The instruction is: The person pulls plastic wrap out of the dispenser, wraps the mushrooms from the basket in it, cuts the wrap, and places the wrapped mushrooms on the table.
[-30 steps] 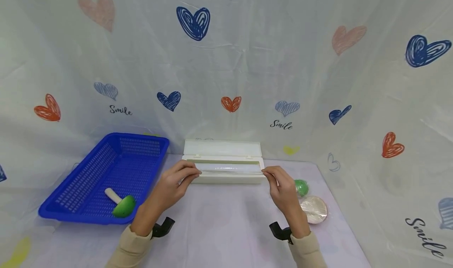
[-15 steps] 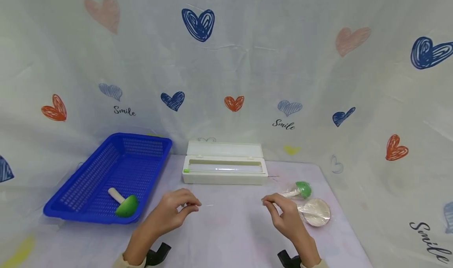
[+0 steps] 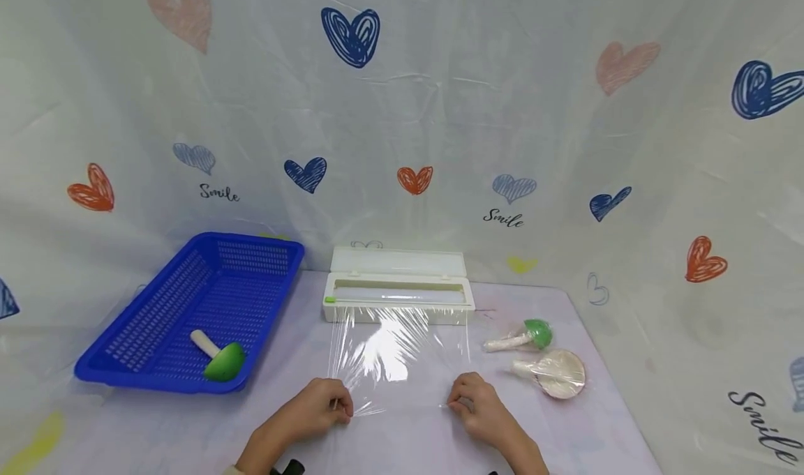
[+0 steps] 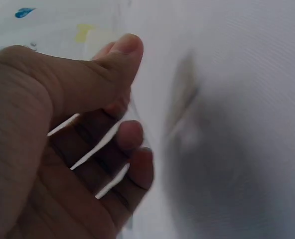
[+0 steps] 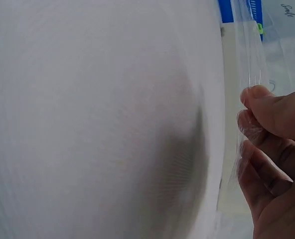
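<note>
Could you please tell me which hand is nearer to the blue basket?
Left: the left hand is apart from the blue basket, past its near right corner; the right hand is farther right, across the clear film.

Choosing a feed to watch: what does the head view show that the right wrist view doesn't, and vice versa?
Only the head view: the left hand, the green-capped mushroom in the blue basket, two film-wrapped mushrooms at right.
Only the right wrist view: the palm side of the right hand.
Both: that hand pinching clear film, the white dispenser, its green tab, and the basket, just partly visible at the wrist.
</note>
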